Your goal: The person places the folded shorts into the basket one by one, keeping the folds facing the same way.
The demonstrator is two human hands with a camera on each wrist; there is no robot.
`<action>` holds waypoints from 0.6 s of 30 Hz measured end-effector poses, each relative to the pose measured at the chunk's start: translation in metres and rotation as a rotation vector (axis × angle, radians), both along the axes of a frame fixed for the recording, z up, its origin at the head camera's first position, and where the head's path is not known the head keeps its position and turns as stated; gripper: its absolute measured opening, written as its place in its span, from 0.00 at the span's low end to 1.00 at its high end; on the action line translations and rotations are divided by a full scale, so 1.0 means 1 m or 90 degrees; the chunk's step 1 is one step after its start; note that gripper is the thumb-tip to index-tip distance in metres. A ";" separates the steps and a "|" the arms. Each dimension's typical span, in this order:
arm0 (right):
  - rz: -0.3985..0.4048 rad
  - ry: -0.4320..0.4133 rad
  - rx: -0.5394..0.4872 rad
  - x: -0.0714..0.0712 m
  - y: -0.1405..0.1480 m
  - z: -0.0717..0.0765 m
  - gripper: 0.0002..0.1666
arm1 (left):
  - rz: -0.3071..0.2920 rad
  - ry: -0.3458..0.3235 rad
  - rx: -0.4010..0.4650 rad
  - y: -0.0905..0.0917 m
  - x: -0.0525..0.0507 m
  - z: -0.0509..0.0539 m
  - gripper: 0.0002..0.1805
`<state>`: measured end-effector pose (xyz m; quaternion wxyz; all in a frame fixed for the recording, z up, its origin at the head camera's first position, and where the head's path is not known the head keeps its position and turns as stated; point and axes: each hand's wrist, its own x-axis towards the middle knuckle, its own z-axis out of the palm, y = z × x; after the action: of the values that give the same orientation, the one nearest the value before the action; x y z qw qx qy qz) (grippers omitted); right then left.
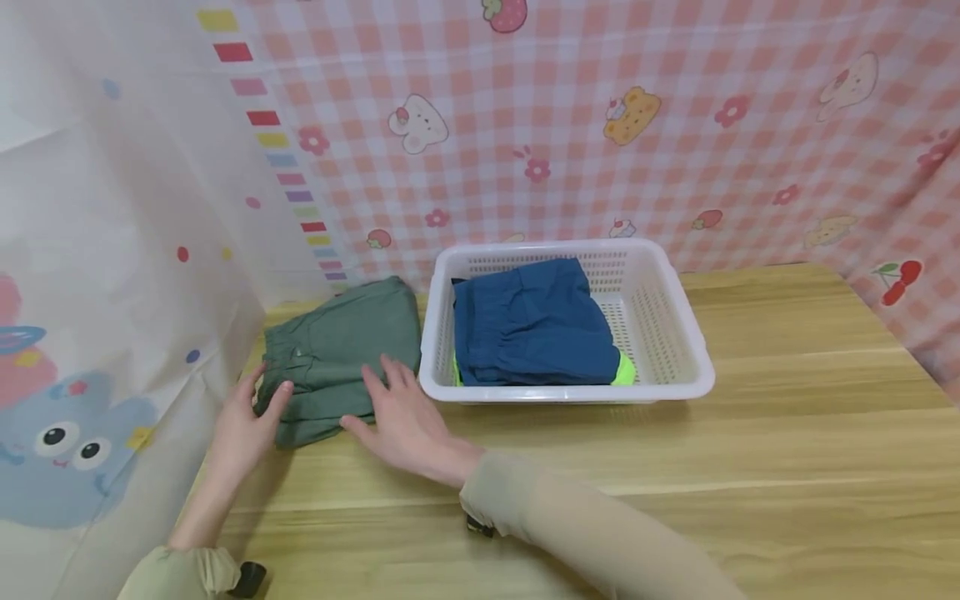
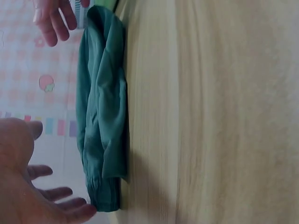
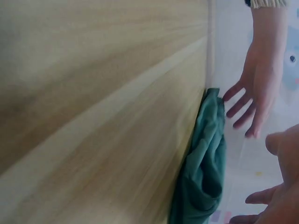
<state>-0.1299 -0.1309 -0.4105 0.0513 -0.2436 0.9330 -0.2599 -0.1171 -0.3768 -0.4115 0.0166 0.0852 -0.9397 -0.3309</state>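
Observation:
Dark green shorts (image 1: pixel 352 333) with an elastic waistband lie folded on the table, left of the white basket. At the waistband end is my left hand (image 1: pixel 247 417), its fingers spread. In the left wrist view one fingertip meets the edge of the green shorts (image 2: pixel 103 112). My right hand (image 1: pixel 408 425) hovers by their near right corner with fingers apart, and in the right wrist view a gap shows between it and the green shorts (image 3: pixel 203 163). Neither hand grips the fabric.
A white perforated basket (image 1: pixel 675 333) holds folded blue shorts (image 1: pixel 536 325), with neon yellow-green fabric (image 1: pixel 625 369) under them. The wooden table (image 1: pixel 787 433) extends to the right. A pink checked cloth (image 1: pixel 487 150) hangs behind, and a white printed sheet (image 1: pixel 150 208) hangs at left.

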 end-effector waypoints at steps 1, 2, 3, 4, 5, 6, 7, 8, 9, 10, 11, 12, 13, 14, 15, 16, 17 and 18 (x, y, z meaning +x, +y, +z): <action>-0.009 -0.011 -0.012 -0.002 -0.001 0.000 0.44 | 0.009 -0.004 0.012 -0.002 -0.002 -0.001 0.44; -0.018 -0.024 -0.026 -0.005 -0.001 -0.001 0.44 | 0.019 -0.005 0.023 -0.004 -0.004 -0.001 0.44; -0.030 -0.037 -0.040 -0.007 -0.002 -0.002 0.44 | 0.028 -0.014 0.036 -0.006 -0.006 -0.001 0.44; -0.042 -0.053 -0.056 -0.010 -0.003 -0.003 0.44 | 0.035 -0.027 0.047 -0.008 -0.008 -0.001 0.45; -0.054 -0.069 -0.074 -0.013 -0.003 -0.004 0.43 | 0.044 -0.040 0.055 -0.010 -0.011 -0.001 0.45; -0.067 -0.087 -0.093 -0.015 -0.004 -0.006 0.43 | 0.050 -0.053 0.060 -0.012 -0.013 -0.001 0.45; -0.080 -0.102 -0.111 -0.018 -0.005 -0.007 0.43 | 0.055 -0.065 0.065 -0.014 -0.015 -0.002 0.46; -0.094 -0.120 -0.128 -0.020 -0.006 -0.008 0.43 | 0.059 -0.077 0.067 -0.016 -0.018 -0.003 0.46; -0.108 -0.136 -0.145 -0.022 -0.007 -0.008 0.43 | 0.063 -0.091 0.070 -0.018 -0.020 -0.003 0.46; -0.121 -0.153 -0.161 -0.024 -0.009 -0.010 0.43 | 0.064 -0.100 0.069 -0.019 -0.021 -0.004 0.46; -0.134 -0.171 -0.172 -0.025 -0.010 -0.010 0.43 | 0.064 -0.108 0.065 -0.021 -0.023 -0.004 0.46; -0.148 -0.188 -0.178 -0.027 -0.011 -0.012 0.44 | 0.065 -0.118 0.059 -0.021 -0.024 -0.005 0.46; -0.159 -0.202 -0.185 -0.029 -0.012 -0.013 0.44 | 0.066 -0.124 0.055 -0.022 -0.024 -0.006 0.46; -0.170 -0.214 -0.188 -0.030 -0.013 -0.014 0.44 | 0.067 -0.132 0.048 -0.022 -0.025 -0.006 0.46; -0.181 -0.220 -0.191 -0.032 -0.014 -0.016 0.44 | 0.067 -0.140 0.040 -0.023 -0.026 -0.007 0.46; -0.191 -0.222 -0.195 -0.034 -0.015 -0.017 0.44 | 0.065 -0.146 0.032 -0.023 -0.026 -0.007 0.46; -0.200 -0.223 -0.197 -0.035 -0.015 -0.018 0.43 | 0.066 -0.149 0.025 -0.023 -0.027 -0.007 0.46; -0.206 -0.213 -0.193 -0.037 -0.015 -0.019 0.42 | 0.065 -0.150 0.018 -0.023 -0.029 -0.008 0.46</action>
<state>-0.1669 -0.1459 -0.4295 0.1251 -0.0499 0.8890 -0.4377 -0.1458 -0.3999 -0.4195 -0.0782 0.1717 -0.9248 -0.3304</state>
